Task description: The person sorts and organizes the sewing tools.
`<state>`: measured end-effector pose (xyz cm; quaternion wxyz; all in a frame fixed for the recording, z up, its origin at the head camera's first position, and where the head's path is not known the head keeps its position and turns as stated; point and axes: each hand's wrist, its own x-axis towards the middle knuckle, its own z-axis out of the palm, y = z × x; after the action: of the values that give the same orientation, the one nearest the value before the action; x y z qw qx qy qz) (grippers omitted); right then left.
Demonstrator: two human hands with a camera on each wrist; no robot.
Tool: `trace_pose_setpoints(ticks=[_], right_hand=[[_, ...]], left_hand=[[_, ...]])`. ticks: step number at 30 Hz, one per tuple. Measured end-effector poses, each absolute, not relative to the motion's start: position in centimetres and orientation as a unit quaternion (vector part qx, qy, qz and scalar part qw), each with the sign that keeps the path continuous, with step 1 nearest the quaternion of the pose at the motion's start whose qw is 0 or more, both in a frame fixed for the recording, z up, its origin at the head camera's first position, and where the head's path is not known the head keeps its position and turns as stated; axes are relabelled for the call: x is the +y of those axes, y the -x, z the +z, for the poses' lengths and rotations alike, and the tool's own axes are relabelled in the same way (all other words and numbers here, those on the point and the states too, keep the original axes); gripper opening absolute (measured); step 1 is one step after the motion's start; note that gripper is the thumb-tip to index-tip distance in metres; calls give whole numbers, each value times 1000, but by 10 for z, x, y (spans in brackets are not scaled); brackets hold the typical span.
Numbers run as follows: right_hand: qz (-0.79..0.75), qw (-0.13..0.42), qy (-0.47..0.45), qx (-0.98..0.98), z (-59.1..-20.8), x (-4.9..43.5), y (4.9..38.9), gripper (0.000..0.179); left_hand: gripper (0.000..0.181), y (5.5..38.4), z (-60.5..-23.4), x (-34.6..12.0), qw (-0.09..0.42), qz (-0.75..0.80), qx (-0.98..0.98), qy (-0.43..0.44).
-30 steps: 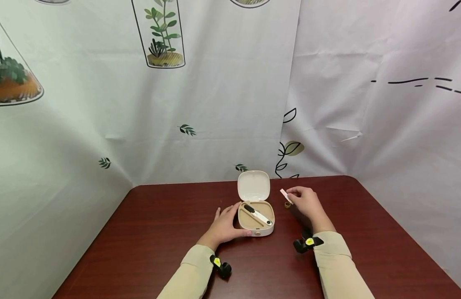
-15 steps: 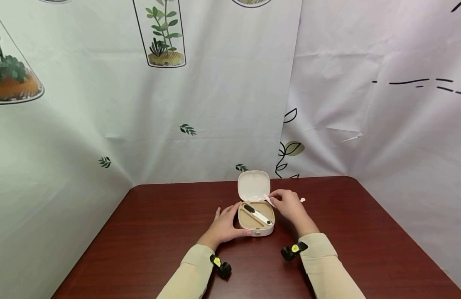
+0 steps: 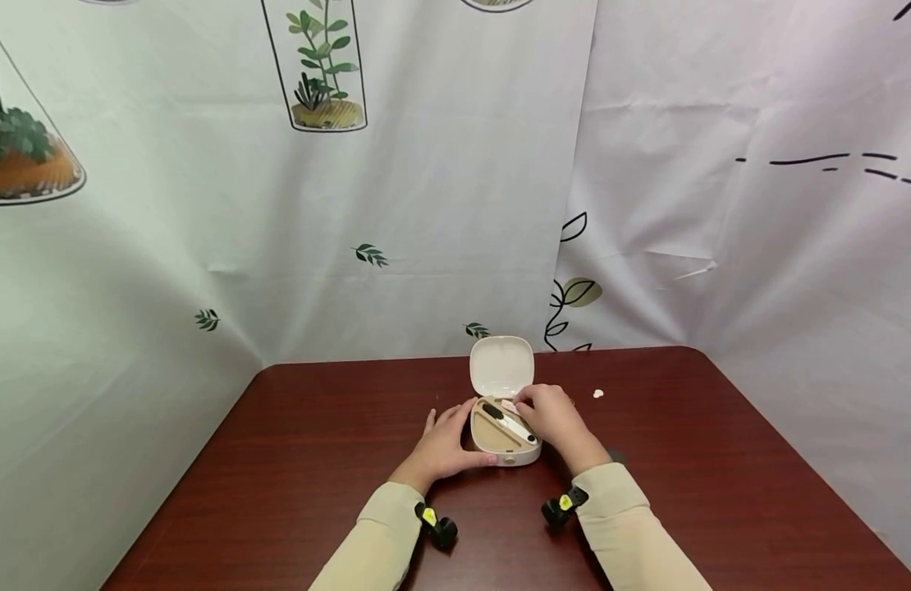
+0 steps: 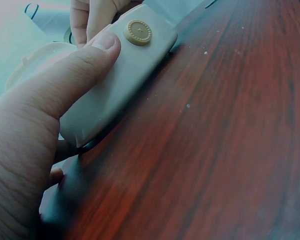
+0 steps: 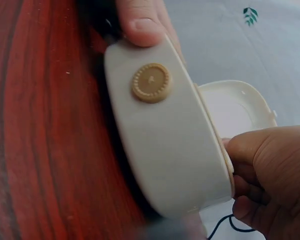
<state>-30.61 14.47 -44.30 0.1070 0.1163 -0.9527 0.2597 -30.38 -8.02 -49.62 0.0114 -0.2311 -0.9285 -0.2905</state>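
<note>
A small white case (image 3: 525, 461) stands on the table, its lid (image 3: 501, 367) raised at the back. In its beige insert lies a white tool with a black end (image 3: 510, 424), its kind unclear. My left hand (image 3: 444, 447) holds the case from the left side; its thumb rests on the front near a round tan button (image 4: 139, 32), and the other fingers are at the side. My right hand (image 3: 557, 417) is over the case's right back part, pinching a small pale strip (image 3: 508, 405) at the insert. Its fingertips are partly hidden in both wrist views.
A small white piece (image 3: 598, 394) lies on the dark red-brown table (image 3: 315, 443), right of the case. Behind the table hangs a white printed cloth (image 3: 426, 205). Each wrist bears a black camera, such as the left one (image 3: 445, 533).
My right hand has moved left from beside the case to its insert, carrying the pale strip. The small white piece has come into sight. My left hand has stayed on the case.
</note>
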Motion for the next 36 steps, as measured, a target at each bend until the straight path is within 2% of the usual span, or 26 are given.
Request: trace_pose_setpoints(ticks=[7, 22, 31, 36], right_hand=[[221, 124, -135, -958, -448, 140, 306, 8], [243, 141, -127, -951, -450, 135, 306, 10], [281, 199, -77, -936, -448, 153, 310, 21], [283, 187, -42, -940, -451, 175, 315, 24]], left_hand=[[112, 304, -495, -81, 8, -290, -928, 233], [111, 304, -491, -78, 8, -289, -929, 232], [111, 304, -490, -79, 7, -291, -928, 232], [111, 303, -492, -80, 10, -296, -926, 234]])
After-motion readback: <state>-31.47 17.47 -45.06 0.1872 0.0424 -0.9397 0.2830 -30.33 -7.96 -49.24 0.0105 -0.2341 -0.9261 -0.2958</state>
